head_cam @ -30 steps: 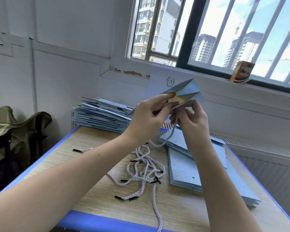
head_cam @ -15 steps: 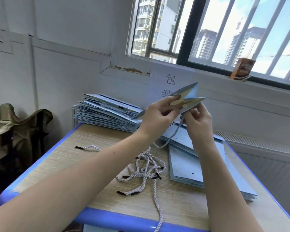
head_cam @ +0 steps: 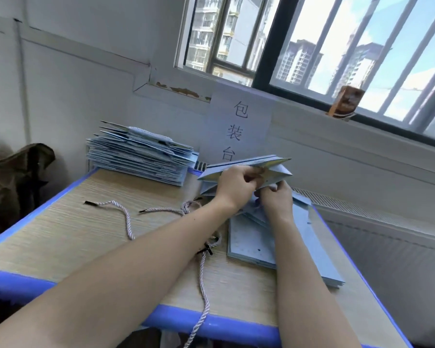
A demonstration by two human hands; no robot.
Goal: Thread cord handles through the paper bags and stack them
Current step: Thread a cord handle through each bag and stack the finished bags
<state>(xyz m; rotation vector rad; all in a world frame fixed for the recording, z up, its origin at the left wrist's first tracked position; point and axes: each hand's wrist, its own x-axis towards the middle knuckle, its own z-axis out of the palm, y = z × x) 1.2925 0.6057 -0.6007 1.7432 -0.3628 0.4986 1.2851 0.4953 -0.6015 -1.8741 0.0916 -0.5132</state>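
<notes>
Head view: 1 folded bag (head_cam: 249, 169) is pinched by the left hand (head_cam: 232, 183) and right hand (head_cam: 276, 198), finished bags (head_cam: 138, 156) stacked at the table's (head_cam: 60, 237) far edge, unthreaded bags (head_cam: 256, 242) and loose cords (head_cam: 126, 217) left.

A paper sign (head_cam: 239, 126) with 3 printed characters hangs on the wall below the window (head_cam: 312, 41). A small brown carton (head_cam: 345, 101) stands on the windowsill. An olive fabric item (head_cam: 13, 172) sits left of the counter (head_cam: 60, 227).

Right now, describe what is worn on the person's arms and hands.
Nothing is worn that shows. Both forearms are bare along their whole visible length, with no sleeves in the head view. The left hand and right hand have no gloves, and no watch, bracelet or ring shows on the wrists or fingers.
</notes>
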